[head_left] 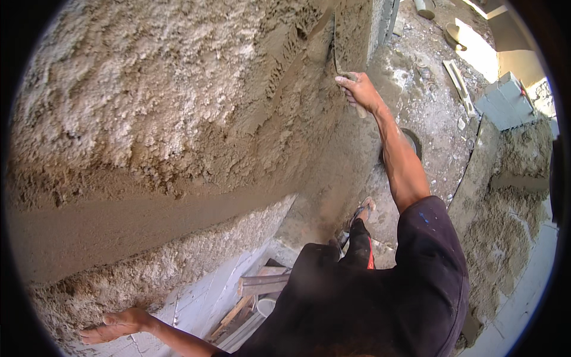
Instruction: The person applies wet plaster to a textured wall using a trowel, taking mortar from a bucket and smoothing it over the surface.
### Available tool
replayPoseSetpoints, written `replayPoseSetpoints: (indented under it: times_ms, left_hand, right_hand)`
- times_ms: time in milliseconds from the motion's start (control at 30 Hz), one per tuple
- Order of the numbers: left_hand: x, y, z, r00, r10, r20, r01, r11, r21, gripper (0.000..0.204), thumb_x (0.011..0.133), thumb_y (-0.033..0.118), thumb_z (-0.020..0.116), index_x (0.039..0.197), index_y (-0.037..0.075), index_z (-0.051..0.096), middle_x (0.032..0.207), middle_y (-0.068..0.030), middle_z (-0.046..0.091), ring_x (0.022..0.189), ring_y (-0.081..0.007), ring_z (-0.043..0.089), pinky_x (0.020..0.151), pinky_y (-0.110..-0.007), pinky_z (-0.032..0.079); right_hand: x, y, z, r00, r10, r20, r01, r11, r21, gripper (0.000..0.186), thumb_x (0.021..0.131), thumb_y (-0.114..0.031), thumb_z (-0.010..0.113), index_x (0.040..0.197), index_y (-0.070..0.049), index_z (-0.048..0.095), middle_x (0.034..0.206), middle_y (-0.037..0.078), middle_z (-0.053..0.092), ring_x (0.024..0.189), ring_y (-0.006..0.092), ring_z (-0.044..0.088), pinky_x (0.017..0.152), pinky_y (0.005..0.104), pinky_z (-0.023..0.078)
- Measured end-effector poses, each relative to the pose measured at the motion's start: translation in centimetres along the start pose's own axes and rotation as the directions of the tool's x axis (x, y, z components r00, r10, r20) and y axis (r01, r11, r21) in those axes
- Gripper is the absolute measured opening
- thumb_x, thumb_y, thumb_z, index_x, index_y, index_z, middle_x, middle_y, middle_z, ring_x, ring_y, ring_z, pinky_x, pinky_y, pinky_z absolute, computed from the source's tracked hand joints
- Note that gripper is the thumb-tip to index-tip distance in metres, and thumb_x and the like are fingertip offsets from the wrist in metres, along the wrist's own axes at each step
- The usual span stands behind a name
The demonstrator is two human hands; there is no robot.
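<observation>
My right hand (363, 92) is closed around the handle of a trowel (335, 50). Its thin blade is seen nearly edge-on, up against the wet plaster near the wall's far right end. The mortar-covered wall (137, 89) is rough and lumpy on the upper left, smoother around the trowel. Low along it runs a smooth flat band of mortar (131, 232). At the lower left my left hand (122, 325) lies with fingers stretched out by the rough lower strip of mortar, holding nothing. Whether its palm presses on the mortar is hard to tell.
Wooden boards (264, 284) and a white bucket (266, 307) stand below the wall. A round dark container (414, 141) is partly behind my right arm. Further right are a long straight bar (459, 88), a grey block (507, 102) and another mortar-coated surface (502, 232).
</observation>
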State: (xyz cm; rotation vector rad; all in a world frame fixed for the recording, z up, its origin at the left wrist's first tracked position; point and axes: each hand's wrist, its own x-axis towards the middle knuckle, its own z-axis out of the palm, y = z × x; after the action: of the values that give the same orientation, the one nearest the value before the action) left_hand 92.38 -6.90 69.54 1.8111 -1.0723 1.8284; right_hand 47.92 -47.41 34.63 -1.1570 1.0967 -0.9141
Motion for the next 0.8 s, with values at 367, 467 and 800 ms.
replayPoseSetpoints:
  times_ms: [367, 467, 800]
  left_hand:
    - [-0.1, 0.0, 0.0, 1.0, -0.019, 0.016, 0.021, 0.993, -0.116, 0.089, 0.098, 0.068, 0.014, 0.153, -0.002, 0.022, 0.158, -0.0315, 0.007, 0.15, -0.0391, 0.001, 0.119, -0.056, 0.009]
    - [0.1, -0.7, 0.8, 1.0, 0.008, -0.001, -0.008, 0.978, -0.209, 0.088, 0.099, 0.067, 0.012, 0.152, -0.002, 0.025, 0.157, -0.0333, 0.009, 0.15, -0.04, 0.005, 0.119, -0.055, 0.009]
    - [-0.3, 0.4, 0.2, 0.998, -0.058, -0.003, 0.058, 0.998, -0.029, 0.091, 0.096, 0.071, 0.009, 0.154, 0.002, 0.025, 0.159, -0.0302, 0.012, 0.151, -0.0373, 0.007, 0.119, -0.055, 0.006]
  right_hand:
    - [-16.6, 6.1, 19.9, 1.0, -0.005, 0.013, 0.007, 0.992, -0.13, 0.045, 0.09, -0.035, 0.072, 0.11, 0.005, 0.068, 0.094, 0.016, 0.071, 0.087, 0.0239, 0.066, 0.082, 0.0382, 0.052]
    - [-19.7, 7.9, 26.7, 0.995, 0.096, -0.031, -0.095, 0.995, 0.031, 0.052, 0.089, -0.038, 0.072, 0.116, 0.005, 0.066, 0.105, 0.022, 0.07, 0.098, 0.0279, 0.068, 0.088, 0.0392, 0.052]
    - [-23.7, 5.9, 27.4, 0.903, -0.377, -0.208, 0.203, 0.798, -0.568, 0.023, 0.08, -0.024, 0.073, 0.092, -0.011, 0.06, 0.077, 0.013, 0.067, 0.073, 0.0358, 0.067, 0.062, 0.0472, 0.053]
